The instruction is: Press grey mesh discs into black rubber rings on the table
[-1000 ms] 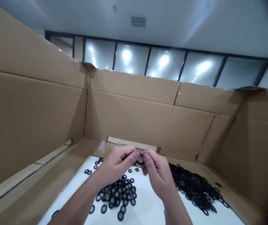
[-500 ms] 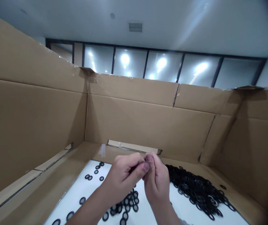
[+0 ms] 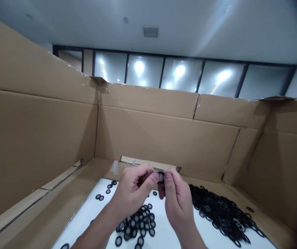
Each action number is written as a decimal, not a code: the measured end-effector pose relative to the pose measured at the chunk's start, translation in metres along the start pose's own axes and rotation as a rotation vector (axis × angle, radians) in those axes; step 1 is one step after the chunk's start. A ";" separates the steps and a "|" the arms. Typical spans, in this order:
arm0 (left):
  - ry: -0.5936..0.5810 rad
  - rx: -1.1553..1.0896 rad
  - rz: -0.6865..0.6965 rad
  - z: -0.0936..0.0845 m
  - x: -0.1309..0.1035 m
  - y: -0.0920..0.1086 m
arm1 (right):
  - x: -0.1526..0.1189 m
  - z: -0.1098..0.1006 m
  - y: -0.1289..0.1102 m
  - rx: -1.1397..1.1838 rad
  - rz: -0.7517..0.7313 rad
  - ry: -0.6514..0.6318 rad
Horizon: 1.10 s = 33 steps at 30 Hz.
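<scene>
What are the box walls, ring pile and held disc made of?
Box walls: matte brown cardboard, by the creases and taped edges.
Ring pile: black rubber or plastic, probably; thin open loops, faint sheen.
Held disc: similar black rim; greyish centre, too small to identify.

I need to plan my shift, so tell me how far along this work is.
Probably done: the heap of pale-centred rings on the white board, plus several scattered ones. In hand: one pale-centred piece, pinched between left hand and right hand; whether it is finished, I cannot tell. Apparently left: the large pile of black rings at right, so much seems to remain.
</scene>
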State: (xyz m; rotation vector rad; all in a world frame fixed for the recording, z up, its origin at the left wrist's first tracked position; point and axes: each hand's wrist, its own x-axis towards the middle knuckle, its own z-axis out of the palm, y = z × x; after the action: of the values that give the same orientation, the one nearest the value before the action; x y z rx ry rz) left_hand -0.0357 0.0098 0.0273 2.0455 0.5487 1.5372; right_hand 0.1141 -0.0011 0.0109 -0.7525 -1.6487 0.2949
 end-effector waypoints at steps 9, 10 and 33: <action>-0.008 0.017 -0.005 0.001 0.001 -0.001 | -0.004 0.010 0.000 -0.075 -0.019 0.081; 0.010 0.015 -0.008 0.004 0.000 -0.002 | -0.005 0.013 0.000 -0.074 -0.016 0.114; -0.084 -0.408 -0.376 -0.005 0.009 -0.008 | 0.007 -0.008 0.008 -0.088 -0.026 -0.065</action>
State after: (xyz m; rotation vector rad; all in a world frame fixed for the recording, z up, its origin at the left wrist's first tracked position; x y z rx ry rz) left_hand -0.0378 0.0222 0.0298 1.5836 0.5038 1.2170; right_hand 0.1243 0.0075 0.0132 -0.7940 -1.7411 0.2321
